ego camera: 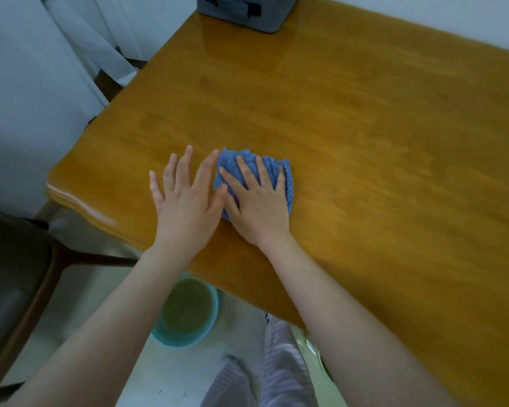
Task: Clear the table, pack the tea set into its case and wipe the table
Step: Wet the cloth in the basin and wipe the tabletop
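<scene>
A crumpled blue cloth (pixel 228 164) lies on the wooden table (pixel 350 127) near its front left part. My right hand (pixel 257 201) presses flat on the cloth with its fingers spread and straight. My left hand (pixel 185 198) lies flat on the bare wood just left of the cloth, its index finger touching the cloth's left edge. A grey case (pixel 241 11) stands closed at the table's far edge; only its lower part is in view.
A teal basin (pixel 188 312) with murky water stands on the floor below the table's front edge. A dark chair (pixel 21 274) is at the left. White curtains (pixel 71 39) hang beyond the table's left side.
</scene>
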Demonstrator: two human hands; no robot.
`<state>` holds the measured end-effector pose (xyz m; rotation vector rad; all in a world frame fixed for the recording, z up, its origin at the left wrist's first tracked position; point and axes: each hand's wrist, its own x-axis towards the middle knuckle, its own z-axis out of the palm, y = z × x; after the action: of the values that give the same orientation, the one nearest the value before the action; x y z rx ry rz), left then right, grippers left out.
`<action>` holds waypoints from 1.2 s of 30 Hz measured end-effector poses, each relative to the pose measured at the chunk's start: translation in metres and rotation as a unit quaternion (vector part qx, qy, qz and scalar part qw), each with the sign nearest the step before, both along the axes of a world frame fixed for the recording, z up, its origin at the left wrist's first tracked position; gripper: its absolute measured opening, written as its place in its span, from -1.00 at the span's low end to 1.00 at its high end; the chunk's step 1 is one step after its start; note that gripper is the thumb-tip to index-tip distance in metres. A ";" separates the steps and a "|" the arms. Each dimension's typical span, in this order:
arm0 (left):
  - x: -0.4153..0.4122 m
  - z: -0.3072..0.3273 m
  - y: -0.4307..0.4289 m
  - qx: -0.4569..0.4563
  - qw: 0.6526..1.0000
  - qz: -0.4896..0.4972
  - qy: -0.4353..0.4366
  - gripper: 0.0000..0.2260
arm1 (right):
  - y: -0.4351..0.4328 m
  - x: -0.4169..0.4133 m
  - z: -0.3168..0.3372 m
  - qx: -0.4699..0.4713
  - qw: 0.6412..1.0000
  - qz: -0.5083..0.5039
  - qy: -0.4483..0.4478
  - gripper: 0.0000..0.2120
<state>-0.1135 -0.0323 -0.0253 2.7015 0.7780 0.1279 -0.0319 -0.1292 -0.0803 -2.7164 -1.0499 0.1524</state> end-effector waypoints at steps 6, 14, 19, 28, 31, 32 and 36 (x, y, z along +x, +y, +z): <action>-0.030 -0.001 -0.020 -0.028 1.000 -0.012 0.001 -0.51 | -0.021 -0.081 -0.005 0.011 1.000 -0.020 -0.010 -0.49; -0.040 -0.005 -0.050 -0.018 0.999 -0.028 -0.021 -0.51 | -0.036 -0.125 -0.003 -0.002 0.998 -0.050 -0.035 -0.31; -0.040 -0.006 -0.055 -0.014 0.999 -0.039 -0.007 -0.50 | -0.063 -0.128 -0.004 0.027 0.997 -0.059 -0.037 -0.42; -0.025 -0.006 -0.053 -0.004 0.999 -0.048 0.006 -0.51 | -0.082 -0.105 -0.002 0.007 0.992 -0.121 -0.023 -0.43; -0.020 -0.006 -0.050 -0.003 0.999 -0.052 0.007 -0.51 | -0.078 -0.094 -0.003 -0.004 0.992 -0.128 -0.024 -0.42; -0.018 -0.007 -0.049 0.000 0.999 -0.051 0.006 -0.51 | -0.078 -0.087 -0.004 -0.005 0.992 -0.126 -0.025 -0.42; -0.013 -0.012 -0.044 0.001 0.999 -0.043 0.015 -0.50 | -0.074 -0.043 -0.003 -0.023 0.990 -0.138 -0.025 -0.41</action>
<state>-0.1261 -0.0765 -0.0378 2.7385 0.6692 0.0691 -0.0749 -0.2036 -0.0836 -2.8860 -0.6786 0.0639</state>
